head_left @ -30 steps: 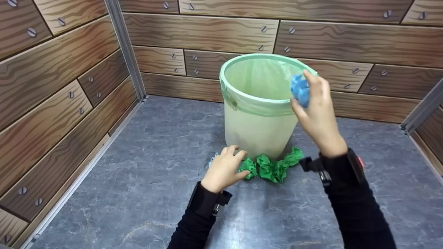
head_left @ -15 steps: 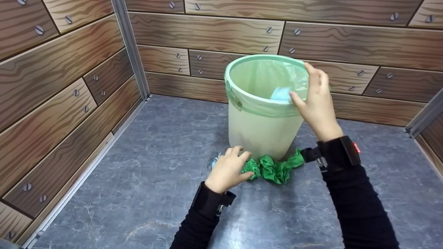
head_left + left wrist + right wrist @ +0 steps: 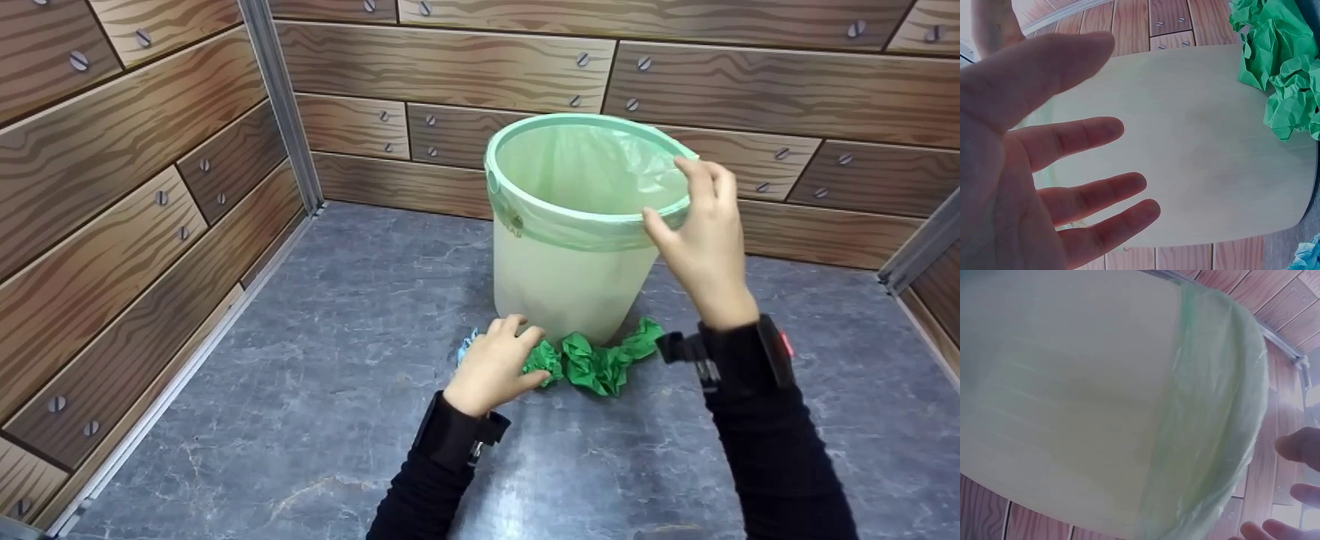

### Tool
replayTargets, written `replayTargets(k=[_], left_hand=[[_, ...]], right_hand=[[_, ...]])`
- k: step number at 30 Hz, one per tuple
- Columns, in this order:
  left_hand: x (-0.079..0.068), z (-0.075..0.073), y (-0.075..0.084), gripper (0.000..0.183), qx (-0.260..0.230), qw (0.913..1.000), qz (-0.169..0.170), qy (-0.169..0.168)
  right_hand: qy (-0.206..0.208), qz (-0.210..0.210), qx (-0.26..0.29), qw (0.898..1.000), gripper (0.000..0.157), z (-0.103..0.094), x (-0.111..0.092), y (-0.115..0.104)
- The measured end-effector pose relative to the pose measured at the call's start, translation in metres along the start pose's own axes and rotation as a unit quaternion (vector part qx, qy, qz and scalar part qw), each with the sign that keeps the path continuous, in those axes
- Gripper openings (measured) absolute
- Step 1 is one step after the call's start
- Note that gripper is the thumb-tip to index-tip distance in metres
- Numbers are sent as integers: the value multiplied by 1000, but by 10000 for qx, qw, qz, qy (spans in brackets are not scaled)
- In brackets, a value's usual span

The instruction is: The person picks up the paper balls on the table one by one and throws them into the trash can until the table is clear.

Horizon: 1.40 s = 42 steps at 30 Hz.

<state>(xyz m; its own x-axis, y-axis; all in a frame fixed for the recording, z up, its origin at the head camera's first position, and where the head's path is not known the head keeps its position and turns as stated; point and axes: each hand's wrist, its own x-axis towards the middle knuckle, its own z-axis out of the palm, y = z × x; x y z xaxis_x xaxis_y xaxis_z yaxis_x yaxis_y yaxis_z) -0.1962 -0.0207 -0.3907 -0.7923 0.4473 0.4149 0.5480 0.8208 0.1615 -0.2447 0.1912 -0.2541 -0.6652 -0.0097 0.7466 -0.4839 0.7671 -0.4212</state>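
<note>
A pale trash bin (image 3: 570,285) with a green rim and a thin green liner (image 3: 592,238) folded over it stands on the floor. My right hand (image 3: 709,240) is at the bin's right rim, fingers spread and holding nothing. In the right wrist view, its fingertips (image 3: 1292,447) show just past the liner's edge. My left hand (image 3: 495,367) hovers before the bin's base, fingers apart, with nothing in it. Beside it lie crumpled green papers (image 3: 600,367), also seen in the left wrist view as green paper (image 3: 1278,45). Crumpled blue paper (image 3: 466,343) is partly hidden behind the left hand.
Wood-patterned panels (image 3: 450,67) form walls at the back and left, with a metal corner post (image 3: 281,105) between them. The grey marbled floor (image 3: 300,360) spreads around the bin.
The blue crumpled paper left my right hand and dropped into the bin, out of sight now. My right hand shifted slightly right. The left hand barely moved.
</note>
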Motion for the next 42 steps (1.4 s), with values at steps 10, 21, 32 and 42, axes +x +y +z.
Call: replayTargets(k=[10, 21, 32, 42], left_hand=[[0, -1, 1, 45, 64, 9999, 20, -95], [-1, 0, 1, 46, -9, 10000, 25, -96], [-1, 3, 1, 44, 10, 10000, 61, 1], [1, 5, -3, 45, -97, 9999, -4, -101]], right_hand=[[-29, -174, 42, 9998, 47, 0, -47, 0], [-817, -189, -244, 9962, 48, 28, -102, 19], [-1505, 321, -359, 9874, 45, 49, -133, 36], [-1699, 439, -294, 9840, 43, 53, -139, 39]])
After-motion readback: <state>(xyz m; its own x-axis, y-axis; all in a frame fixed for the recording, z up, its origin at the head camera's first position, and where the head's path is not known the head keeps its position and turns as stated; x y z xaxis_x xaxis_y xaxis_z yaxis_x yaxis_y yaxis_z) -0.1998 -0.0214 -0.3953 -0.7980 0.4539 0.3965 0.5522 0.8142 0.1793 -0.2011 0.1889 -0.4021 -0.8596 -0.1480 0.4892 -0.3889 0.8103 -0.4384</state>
